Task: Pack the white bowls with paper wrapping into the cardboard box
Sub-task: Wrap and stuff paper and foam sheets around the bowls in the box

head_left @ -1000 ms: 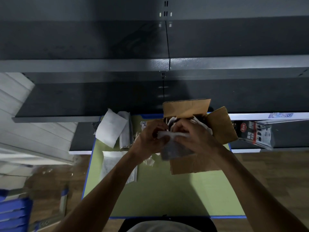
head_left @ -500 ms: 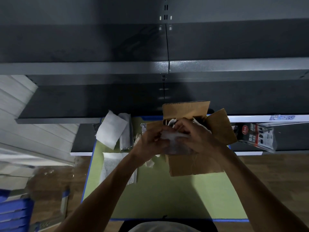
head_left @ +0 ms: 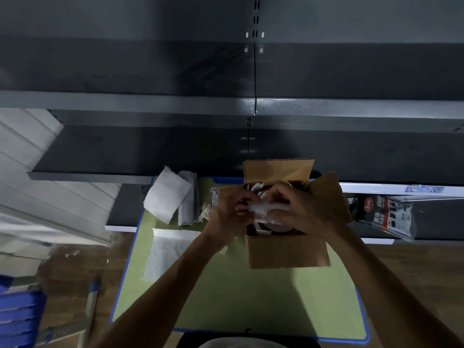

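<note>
An open cardboard box (head_left: pixel 288 252) stands on the green table (head_left: pixel 238 297) with its flaps spread. Over its opening both hands hold a white paper-wrapped bundle (head_left: pixel 263 209). My left hand (head_left: pixel 231 209) pinches the wrapping at its left end. My right hand (head_left: pixel 306 209) curls over the top and right of the bundle. Below the hands a round white rim (head_left: pixel 266 226) shows inside the box. More crumpled paper peeks out at the box's far edge. The rest of the box's inside is hidden by my hands.
White wrapping sheets (head_left: pixel 167 194) and a grey roll (head_left: pixel 187 199) lie at the table's far left, another sheet (head_left: pixel 168 249) nearer me. Dark metal shelving (head_left: pixel 226 104) rises behind the table. A packaged item (head_left: pixel 386 214) hangs at the right. Blue crates (head_left: pixel 20 317) sit lower left.
Both hands have carried the wrapped bundle forward and down, from above the box's near flap to over its opening. The near flap is now uncovered.
</note>
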`<state>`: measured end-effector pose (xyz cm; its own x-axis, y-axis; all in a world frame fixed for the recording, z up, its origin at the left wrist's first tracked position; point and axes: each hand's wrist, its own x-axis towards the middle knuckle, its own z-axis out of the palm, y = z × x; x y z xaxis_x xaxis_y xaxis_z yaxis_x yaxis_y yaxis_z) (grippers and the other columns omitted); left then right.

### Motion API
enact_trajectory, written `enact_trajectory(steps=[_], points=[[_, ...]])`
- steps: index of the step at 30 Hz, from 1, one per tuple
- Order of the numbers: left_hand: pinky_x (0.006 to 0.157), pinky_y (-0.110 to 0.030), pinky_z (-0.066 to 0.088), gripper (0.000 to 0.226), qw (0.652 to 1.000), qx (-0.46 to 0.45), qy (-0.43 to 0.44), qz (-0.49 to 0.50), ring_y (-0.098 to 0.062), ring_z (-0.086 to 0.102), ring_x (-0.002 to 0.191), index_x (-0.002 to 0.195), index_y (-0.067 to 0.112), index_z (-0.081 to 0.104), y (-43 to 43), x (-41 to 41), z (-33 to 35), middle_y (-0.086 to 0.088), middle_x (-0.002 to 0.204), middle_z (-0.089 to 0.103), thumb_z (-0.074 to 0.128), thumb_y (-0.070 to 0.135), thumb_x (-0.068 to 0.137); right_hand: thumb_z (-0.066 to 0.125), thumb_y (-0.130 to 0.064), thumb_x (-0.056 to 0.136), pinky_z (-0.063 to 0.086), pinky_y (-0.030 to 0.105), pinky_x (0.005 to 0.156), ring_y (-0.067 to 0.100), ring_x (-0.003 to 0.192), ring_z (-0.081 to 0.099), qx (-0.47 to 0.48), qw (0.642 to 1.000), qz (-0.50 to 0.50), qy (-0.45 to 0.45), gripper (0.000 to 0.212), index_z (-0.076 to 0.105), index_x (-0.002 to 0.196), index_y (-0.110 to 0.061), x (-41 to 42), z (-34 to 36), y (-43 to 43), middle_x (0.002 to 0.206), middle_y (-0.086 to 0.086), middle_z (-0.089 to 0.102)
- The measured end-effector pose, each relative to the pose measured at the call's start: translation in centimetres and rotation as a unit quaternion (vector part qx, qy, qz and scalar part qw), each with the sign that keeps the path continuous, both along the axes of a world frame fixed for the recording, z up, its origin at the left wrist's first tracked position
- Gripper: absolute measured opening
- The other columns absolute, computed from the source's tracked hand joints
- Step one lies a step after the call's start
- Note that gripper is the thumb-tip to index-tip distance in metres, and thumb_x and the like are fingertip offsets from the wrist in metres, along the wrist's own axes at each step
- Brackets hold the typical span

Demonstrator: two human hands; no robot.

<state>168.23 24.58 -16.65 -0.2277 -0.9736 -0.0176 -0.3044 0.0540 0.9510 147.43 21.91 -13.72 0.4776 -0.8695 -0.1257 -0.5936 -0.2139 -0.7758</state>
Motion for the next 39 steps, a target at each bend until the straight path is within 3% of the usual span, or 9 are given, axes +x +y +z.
enact_trajectory(steps=[4,10,14,19,25,28,31,36,39], points=[[0.069,-0.028,0.057,0.016,0.974,-0.039,-0.216,0.063,-0.005,0.064,0.086,0.106,0.032,0.058,-1.2,-0.1,-1.1,0.006,0.104,0.064,0.051,0.022,0.097,0.075,-0.028,0.080,0.041,0.012,0.064,-0.008,0.081,0.058,-0.074,0.995,-0.058,0.045,0.026,0.054,0.095,-0.030,-1.5,1.0,-0.7,0.087,-0.021,0.061],[0.084,-0.031,0.046,0.044,0.891,-0.100,-0.434,0.088,-0.022,0.048,0.114,0.135,0.034,0.043,-0.9,-2.6,-1.6,-0.005,0.125,0.050,0.053,0.048,0.094,0.069,-0.038,0.084,0.045,0.019,0.066,-0.003,0.083,0.059,-0.061,0.994,-0.078,0.034,0.018,0.054,0.091,-0.031,-1.8,1.2,-2.2,0.090,-0.016,0.062],[0.089,-0.030,0.039,0.043,0.883,-0.092,-0.450,0.102,-0.021,0.045,0.114,0.130,0.027,0.047,-0.5,-3.9,-1.4,-0.003,0.126,0.047,0.056,0.046,0.093,0.058,-0.030,0.092,0.053,0.036,0.082,0.005,0.094,0.061,-0.055,0.996,-0.048,0.041,0.007,0.056,0.097,-0.026,-1.4,1.1,-3.2,0.099,-0.011,0.064],[0.081,-0.031,0.049,0.039,0.875,-0.079,-0.469,0.086,-0.019,0.053,0.101,0.126,0.013,0.051,1.1,-5.6,-0.9,-0.006,0.116,0.054,0.050,0.037,0.096,0.062,-0.021,0.087,0.052,0.024,0.080,0.001,0.100,0.059,-0.054,0.996,-0.060,0.030,0.030,0.055,0.114,-0.031,-0.1,1.9,-4.2,0.110,-0.016,0.062],[0.070,-0.034,0.051,0.048,0.883,0.022,-0.465,0.064,-0.024,0.068,0.091,0.132,0.011,0.038,1.1,-6.9,-0.3,-0.006,0.103,0.069,0.060,0.022,0.091,0.064,-0.013,0.086,0.048,0.028,0.077,0.007,0.093,0.057,-0.100,0.990,0.002,0.095,0.019,0.068,0.100,-0.025,3.7,1.3,-5.4,0.100,-0.012,0.063],[0.064,-0.032,0.045,0.060,0.887,0.016,-0.457,0.061,-0.026,0.068,0.088,0.144,0.013,0.028,1.3,-6.3,-0.6,-0.007,0.101,0.069,0.056,0.018,0.091,0.067,-0.004,0.082,0.047,0.032,0.081,0.015,0.101,0.052,-0.170,0.969,0.076,0.160,0.022,0.069,0.100,-0.016,4.8,0.5,-5.3,0.104,-0.003,0.061],[0.064,-0.032,0.043,0.067,0.889,-0.005,-0.455,0.060,-0.026,0.067,0.086,0.150,0.016,0.021,1.6,-5.7,-0.8,-0.006,0.101,0.069,0.052,0.017,0.090,0.067,-0.003,0.081,0.048,0.035,0.073,0.017,0.097,0.050,-0.203,0.945,0.149,0.208,0.017,0.064,0.088,-0.017,5.4,0.1,-5.5,0.094,-0.003,0.059],[0.065,-0.033,0.049,0.062,0.891,0.027,-0.450,0.062,-0.023,0.066,0.081,0.150,0.013,0.021,2.0,-5.8,-0.9,-0.005,0.099,0.068,0.044,0.014,0.093,0.058,-0.005,0.088,0.049,0.030,0.058,0.011,0.073,0.053,-0.163,0.939,0.184,0.242,0.026,0.039,0.094,-0.022,6.2,0.2,-4.4,0.087,-0.001,0.055],[0.068,-0.034,0.051,0.053,0.894,0.026,-0.442,0.066,-0.025,0.067,0.083,0.144,0.011,0.029,2.3,-5.6,-1.4,-0.006,0.101,0.068,0.044,0.014,0.093,0.055,-0.015,0.092,0.051,0.030,0.072,0.012,0.087,0.056,-0.025,0.936,0.198,0.289,0.018,0.045,0.104,-0.023,6.5,0.6,-5.3,0.104,-0.001,0.055]])
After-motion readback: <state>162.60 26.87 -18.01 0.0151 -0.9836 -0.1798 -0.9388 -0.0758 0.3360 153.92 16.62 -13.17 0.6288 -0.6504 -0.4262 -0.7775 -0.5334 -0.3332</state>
